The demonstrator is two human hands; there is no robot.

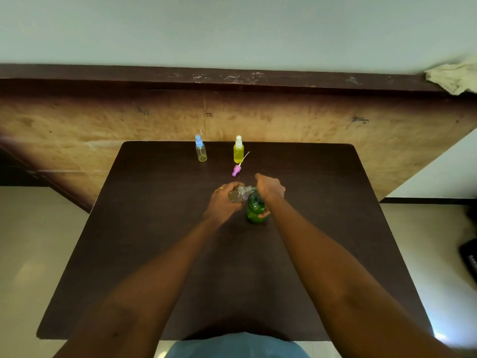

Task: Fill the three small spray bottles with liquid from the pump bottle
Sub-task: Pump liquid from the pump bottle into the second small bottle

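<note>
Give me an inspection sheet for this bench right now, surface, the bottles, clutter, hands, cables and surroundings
Surface: dark brown table, bare apart from the job's things.
Job's things: green pump bottle upright near the middle; blue-capped spray bottle upright at the far edge, only slightly filled with yellow; white-capped spray bottle upright beside it, nearly full; pink spray cap lying loose with its tube; clear small bottle uncapped, held at the pump's spout.
Clutter: nothing seen on the table.
Hands: left hand grips the clear small bottle; right hand rests on the pump head, thumb against the bottle's side.
Cables: nothing seen.
Surroundings: worn wooden panel behind; crumpled cloth on its ledge, far right; pale floor.
</note>
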